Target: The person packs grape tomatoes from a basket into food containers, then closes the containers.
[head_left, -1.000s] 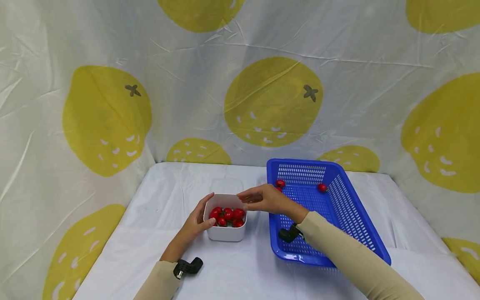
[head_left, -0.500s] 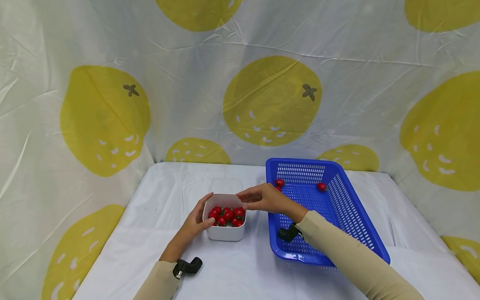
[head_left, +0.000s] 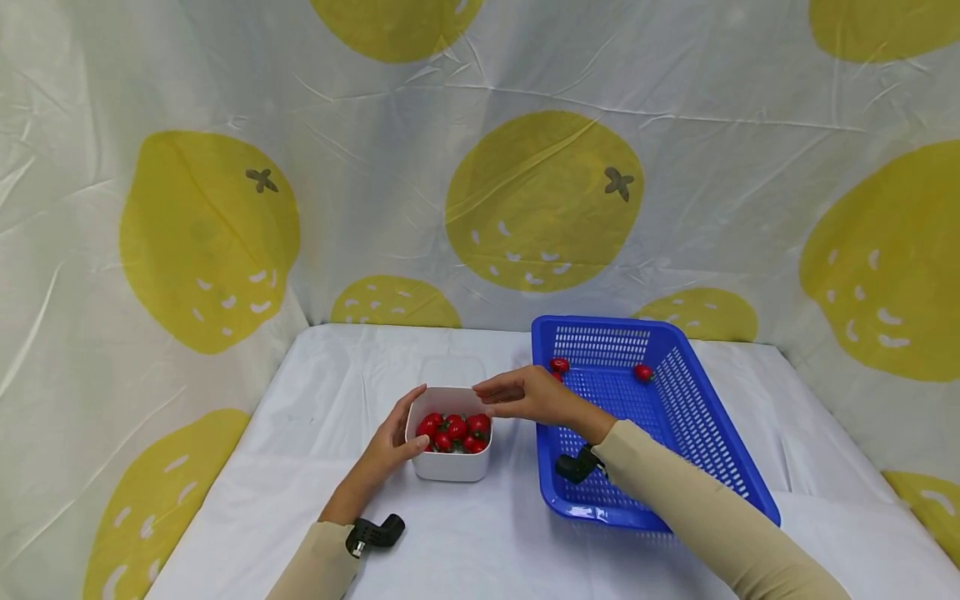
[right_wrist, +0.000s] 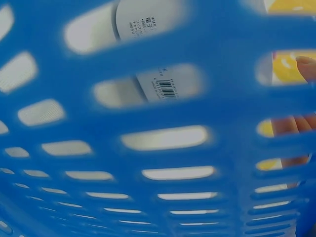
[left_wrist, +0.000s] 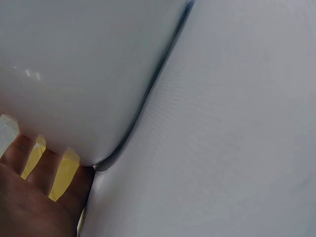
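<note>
My left hand (head_left: 393,435) grips the left side of a white plastic container (head_left: 452,468), its thumb bent over the near rim. Several red cherry tomatoes (head_left: 453,427) with green stems cover the container's floor. In the left wrist view, the spread fingers (left_wrist: 44,165) lie along the container's smooth wall (left_wrist: 74,98). My right hand (head_left: 536,395) hovers at the container's right rim, fingers and thumb loosely bent and holding nothing. Through the basket's slots in the right wrist view, the fingers (right_wrist: 285,126) show just above the container's labelled wall (right_wrist: 170,81).
A blue slotted basket (head_left: 731,454) stands to the right, under the right forearm. Cherry tomatoes (head_left: 643,374) lie in its far part, one at the right and a couple at the far left. Behind the container lies a clear flat lid (head_left: 453,367) on the white cloth (head_left: 352,375).
The whole head view has shifted very slightly. Both hands, the container and the tomatoes keep their places.
</note>
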A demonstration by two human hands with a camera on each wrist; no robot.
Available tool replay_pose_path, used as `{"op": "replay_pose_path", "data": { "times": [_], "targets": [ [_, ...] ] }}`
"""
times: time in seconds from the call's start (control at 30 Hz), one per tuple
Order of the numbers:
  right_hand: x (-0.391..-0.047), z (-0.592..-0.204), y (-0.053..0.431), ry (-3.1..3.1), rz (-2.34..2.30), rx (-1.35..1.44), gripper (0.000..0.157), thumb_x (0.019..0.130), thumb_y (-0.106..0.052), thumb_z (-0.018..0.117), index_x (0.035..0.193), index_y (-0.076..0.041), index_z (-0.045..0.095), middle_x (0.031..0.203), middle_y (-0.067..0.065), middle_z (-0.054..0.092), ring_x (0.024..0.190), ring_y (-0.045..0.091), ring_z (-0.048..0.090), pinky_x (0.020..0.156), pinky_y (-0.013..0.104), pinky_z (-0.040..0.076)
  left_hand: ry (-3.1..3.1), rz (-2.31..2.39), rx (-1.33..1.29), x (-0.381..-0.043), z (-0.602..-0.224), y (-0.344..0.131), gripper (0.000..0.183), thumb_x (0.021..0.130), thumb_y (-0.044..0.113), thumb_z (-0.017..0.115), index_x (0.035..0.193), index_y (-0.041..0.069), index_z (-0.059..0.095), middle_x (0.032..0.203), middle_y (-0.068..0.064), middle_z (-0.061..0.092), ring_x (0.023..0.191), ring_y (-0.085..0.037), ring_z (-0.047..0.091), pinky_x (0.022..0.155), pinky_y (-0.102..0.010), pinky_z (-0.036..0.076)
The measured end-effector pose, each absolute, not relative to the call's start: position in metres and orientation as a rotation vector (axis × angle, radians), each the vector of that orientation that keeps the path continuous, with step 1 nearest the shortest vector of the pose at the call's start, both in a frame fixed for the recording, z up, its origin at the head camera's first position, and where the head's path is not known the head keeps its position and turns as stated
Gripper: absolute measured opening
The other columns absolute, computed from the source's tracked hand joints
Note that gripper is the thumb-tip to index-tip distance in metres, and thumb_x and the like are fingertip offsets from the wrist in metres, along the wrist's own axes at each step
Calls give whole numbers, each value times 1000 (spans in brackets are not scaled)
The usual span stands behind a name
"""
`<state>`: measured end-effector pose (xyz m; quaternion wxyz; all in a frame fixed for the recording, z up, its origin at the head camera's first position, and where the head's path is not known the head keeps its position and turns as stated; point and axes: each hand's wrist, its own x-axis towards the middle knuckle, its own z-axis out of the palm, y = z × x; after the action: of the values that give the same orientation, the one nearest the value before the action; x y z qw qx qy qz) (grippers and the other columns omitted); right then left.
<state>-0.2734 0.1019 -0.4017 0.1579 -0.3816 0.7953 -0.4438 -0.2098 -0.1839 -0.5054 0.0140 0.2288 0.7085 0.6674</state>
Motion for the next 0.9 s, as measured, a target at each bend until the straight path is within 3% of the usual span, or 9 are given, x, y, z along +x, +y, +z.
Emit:
{"op": "replay_pose_path", "data": {
  "times": [0.43, 0.7, 0.9],
  "targets": [
    [-280, -400, 105, 2275, -1342, -1022, 40, 89, -22, 70, 126, -10, 65, 121, 10, 66, 110, 19, 64, 89, 33, 53, 2239, 2061, 676, -209, -507, -183, 71, 91, 20, 58, 152, 26, 25, 156, -6, 25, 142, -32, 24, 110, -52, 26],
    [-265, -367, 108, 2306, -1464, -1001, 34, 90, -6, 66, 122, 7, 62, 119, 22, 64, 107, 31, 65, 89, 31, 52, 2229, 2063, 687, -209, -507, -183, 71, 91, 19, 58, 153, 25, 24, 156, -8, 25, 142, -33, 25, 110, -51, 28],
    [-267, -359, 112, 2368, -1462, -933, 35, 91, -10, 66, 123, 5, 63, 120, 20, 65, 107, 29, 65, 89, 35, 53, 2230, 2058, 689, -209, -504, -184, 71, 92, 18, 58, 153, 24, 23, 157, -7, 23, 142, -33, 23, 110, -50, 28]
  ]
}}
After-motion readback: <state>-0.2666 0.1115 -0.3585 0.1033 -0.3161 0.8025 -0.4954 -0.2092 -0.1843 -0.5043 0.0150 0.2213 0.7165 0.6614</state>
